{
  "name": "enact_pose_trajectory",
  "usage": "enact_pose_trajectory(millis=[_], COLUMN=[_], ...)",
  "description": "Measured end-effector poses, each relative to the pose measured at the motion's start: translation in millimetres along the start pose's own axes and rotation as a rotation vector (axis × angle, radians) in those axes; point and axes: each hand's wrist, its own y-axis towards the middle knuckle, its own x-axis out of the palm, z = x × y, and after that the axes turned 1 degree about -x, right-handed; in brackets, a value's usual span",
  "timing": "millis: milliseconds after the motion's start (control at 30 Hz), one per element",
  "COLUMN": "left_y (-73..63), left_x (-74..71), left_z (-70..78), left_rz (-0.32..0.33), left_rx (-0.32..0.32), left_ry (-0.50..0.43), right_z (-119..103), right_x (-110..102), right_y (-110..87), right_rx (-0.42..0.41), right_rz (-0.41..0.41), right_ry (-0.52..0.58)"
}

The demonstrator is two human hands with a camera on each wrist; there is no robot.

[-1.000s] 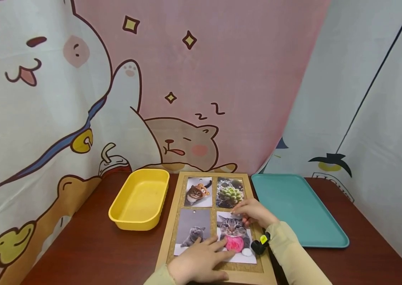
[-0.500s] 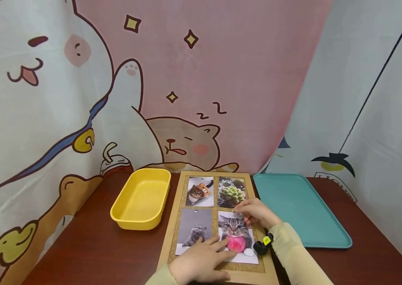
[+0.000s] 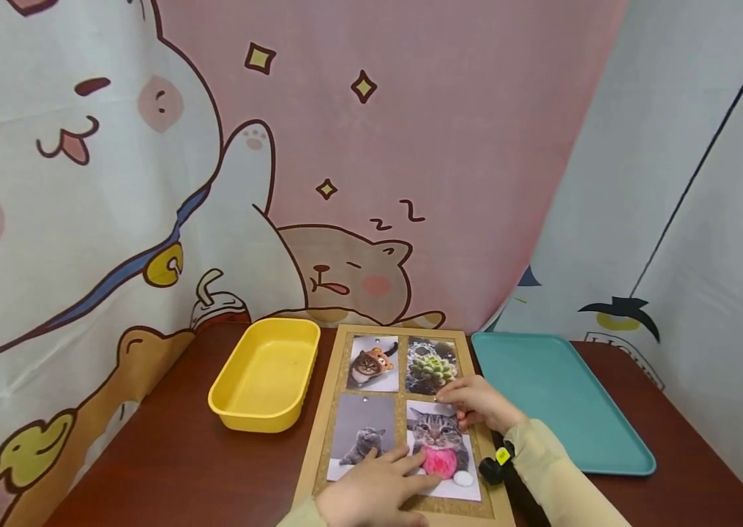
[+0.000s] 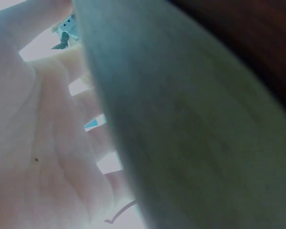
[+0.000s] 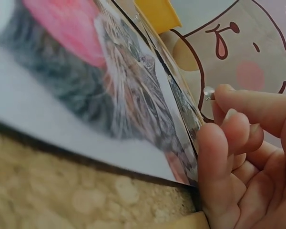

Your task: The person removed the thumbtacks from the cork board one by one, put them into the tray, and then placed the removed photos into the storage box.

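A framed cork board (image 3: 326, 410) with a wooden border bears photos. My left hand (image 3: 371, 489) rests with spread fingers over its lower part, fingertips on the tabby cat photo (image 3: 440, 439) and beside the grey cat photo (image 3: 361, 432). At the top edge of the tabby photo, my right hand (image 3: 483, 404) pinches a small clear push pin (image 5: 209, 92). In the right wrist view its other fingers (image 5: 212, 152) curl close to the photo. The left wrist view shows the left palm (image 4: 43, 143) and the blurred board edge (image 4: 190, 114).
A yellow bin (image 3: 266, 377) stands left of the board, and a teal tray (image 3: 562, 402) lies to its right. On the board's upper half are a costumed cat photo (image 3: 372, 364) and a succulent photo (image 3: 432, 364). A printed curtain (image 3: 450, 146) hangs behind the brown table (image 3: 167, 454).
The head view has shifted slightly, so the scene sits a little lower and further right. Both hands keep nearly the same places on the board.
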Motion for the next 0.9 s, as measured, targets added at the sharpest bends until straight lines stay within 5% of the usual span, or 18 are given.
enact_pose_trajectory(millis=[367,900], left_y=[0.5,1.2], left_x=[1.0,1.5], left_z=[-0.4,1.8], left_rz=[0.016,0.023], left_rx=[-0.001,-0.012], left_ry=[0.018,0.033], right_z=[-7.1,-17.0], right_x=[-6.3,-39.3], right_y=[2.6,15.6], right_rx=[-0.017,-0.002], right_rz=[-0.013,0.106], right_ry=[-0.041,-0.085])
